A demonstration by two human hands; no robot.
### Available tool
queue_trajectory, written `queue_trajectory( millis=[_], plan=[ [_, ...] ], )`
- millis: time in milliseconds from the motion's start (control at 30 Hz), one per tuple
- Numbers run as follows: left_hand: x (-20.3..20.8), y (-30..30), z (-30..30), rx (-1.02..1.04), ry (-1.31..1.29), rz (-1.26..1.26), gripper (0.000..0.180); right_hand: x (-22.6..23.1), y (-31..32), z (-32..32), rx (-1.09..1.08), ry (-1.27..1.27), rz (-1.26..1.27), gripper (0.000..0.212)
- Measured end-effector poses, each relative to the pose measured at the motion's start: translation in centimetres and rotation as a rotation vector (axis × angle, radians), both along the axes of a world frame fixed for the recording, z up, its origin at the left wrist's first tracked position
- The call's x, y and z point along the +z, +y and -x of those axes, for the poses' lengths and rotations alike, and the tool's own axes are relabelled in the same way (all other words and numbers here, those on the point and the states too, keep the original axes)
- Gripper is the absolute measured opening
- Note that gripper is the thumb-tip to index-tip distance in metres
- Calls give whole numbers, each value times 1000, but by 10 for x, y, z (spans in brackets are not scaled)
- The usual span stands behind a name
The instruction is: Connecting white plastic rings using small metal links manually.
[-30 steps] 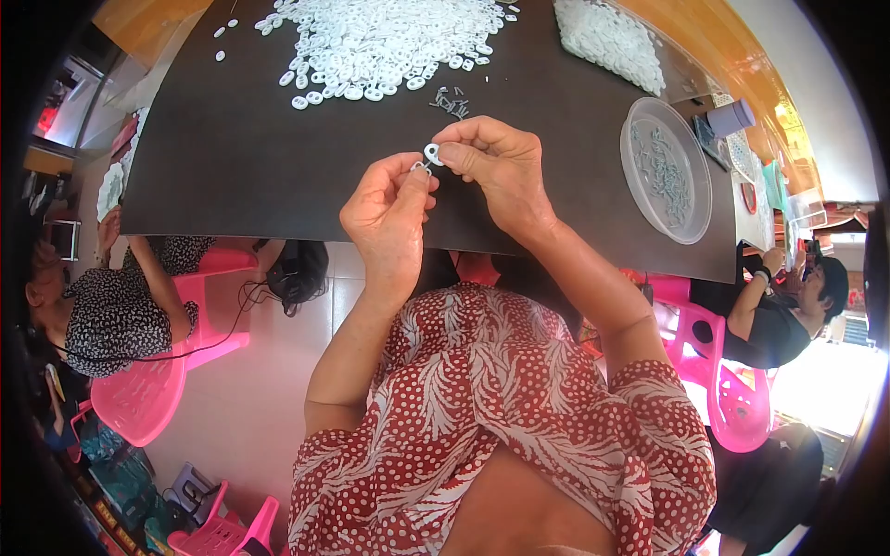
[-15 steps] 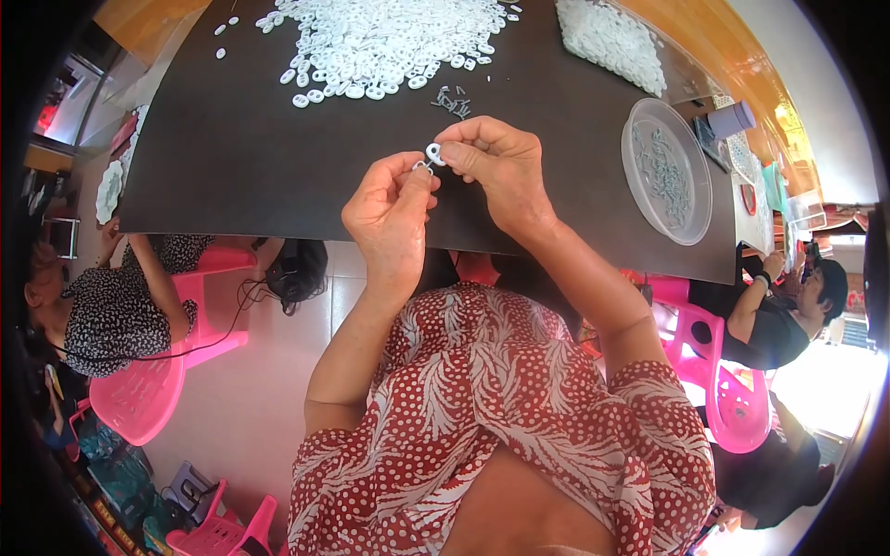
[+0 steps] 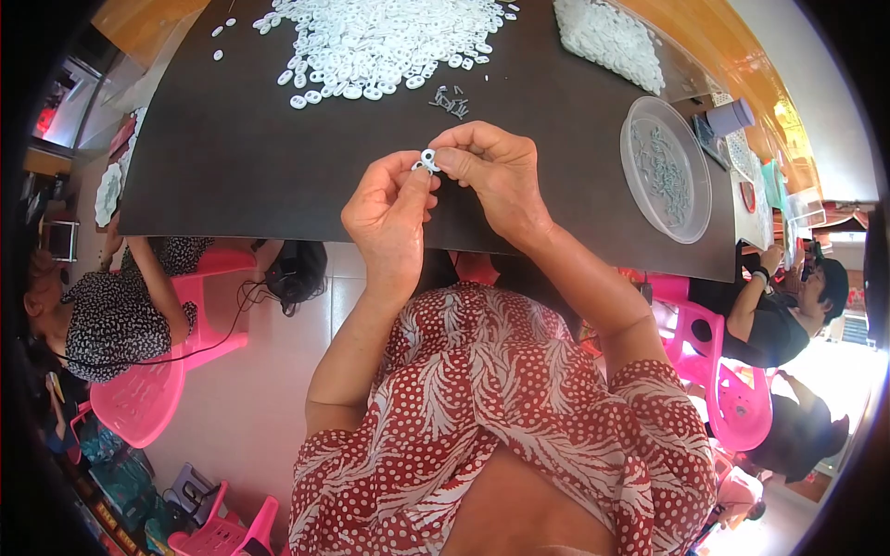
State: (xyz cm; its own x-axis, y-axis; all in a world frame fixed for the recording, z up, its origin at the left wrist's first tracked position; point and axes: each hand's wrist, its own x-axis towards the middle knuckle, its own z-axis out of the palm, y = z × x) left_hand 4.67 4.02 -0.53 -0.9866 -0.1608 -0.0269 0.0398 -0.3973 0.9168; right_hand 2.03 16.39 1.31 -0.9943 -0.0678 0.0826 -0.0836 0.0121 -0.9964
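Two hands meet over the near-middle part of the dark table. Left hand: thumb and fingers clamped on a small white piece, mostly covered. Right hand: thumb and forefinger pinching a holed white link, right up against the left one; can't tell if joined. Best handling, my judgement: left steady as the base, line up by sight, press straight with the right, no twisting, fingertips off the contact spot. Near table edge passes under the wrists, so a slip could drop parts to the floor; working slightly farther in looks safer. Bare tabletop left, and right up to the clear round tub. Far side tighter: loose grey pins, then white pile.
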Motion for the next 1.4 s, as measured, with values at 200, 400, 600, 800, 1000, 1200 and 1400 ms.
queue_trajectory(
  millis=[200,400,600,800,1000,1200,1400],
  plan=[
    [-4,2,0,-1,45,-17,21,-3,-1,-2,-12,3,-19,8],
    [-10,3,2,-36,44,-33,22,-4,-1,-3,-17,16,-68,10],
    [-9,5,0,-42,69,-63,23,-2,0,-5,-12,26,-73,11],
    [-2,7,0,-15,23,-129,19,-3,5,-10,44,35,-39,17],
    [0,10,4,-13,-13,-211,17,0,6,-14,3,305,-411,26],
    [8,16,4,59,-51,-190,15,-9,5,-11,-101,559,-479,25],
    [7,19,4,71,-33,-195,16,-5,13,-12,-101,657,-574,31]
  ],
)
